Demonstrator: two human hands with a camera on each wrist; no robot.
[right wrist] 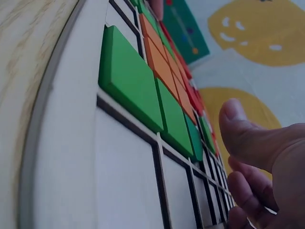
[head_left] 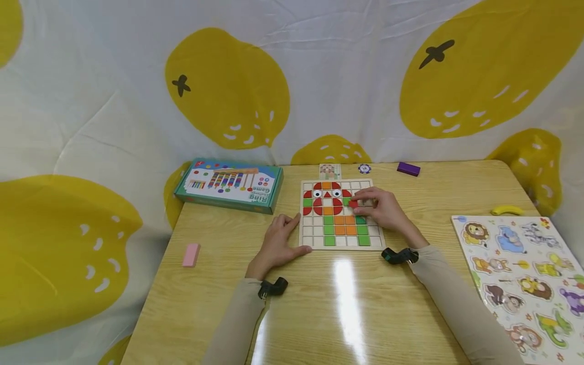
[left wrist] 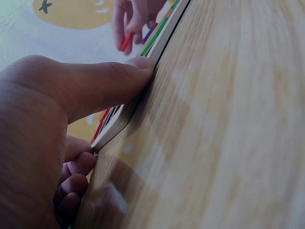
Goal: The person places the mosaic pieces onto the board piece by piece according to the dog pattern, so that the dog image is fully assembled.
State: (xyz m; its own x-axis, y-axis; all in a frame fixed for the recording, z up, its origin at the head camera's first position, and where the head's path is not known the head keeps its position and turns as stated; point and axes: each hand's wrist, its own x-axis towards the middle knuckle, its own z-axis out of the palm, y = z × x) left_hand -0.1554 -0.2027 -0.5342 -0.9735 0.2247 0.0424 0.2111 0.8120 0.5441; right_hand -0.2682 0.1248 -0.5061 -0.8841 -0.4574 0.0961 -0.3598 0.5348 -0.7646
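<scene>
A wooden grid board [head_left: 315,242] lies on the table, bearing red, orange and green tiles and two round eye pieces. My left hand [head_left: 277,243] holds its near left corner, thumb along the front edge and curled fingers at the left side; the left wrist view shows the thumb [left wrist: 107,86] on the edge. My right hand [head_left: 383,207] pinches a small red tile [head_left: 353,204] over the board's right part, beside a green tile [head_left: 345,201]. In the left wrist view this red tile [left wrist: 127,42] sticks out below the fingertips.
Behind the board lies a pattern card [head_left: 330,171], with a round chip [head_left: 364,169] and a purple block [head_left: 408,169] to its right. A ring game box [head_left: 230,185] and pink block [head_left: 191,255] are left. An animal puzzle [head_left: 515,268] and yellow banana-shaped piece [head_left: 507,210] lie right.
</scene>
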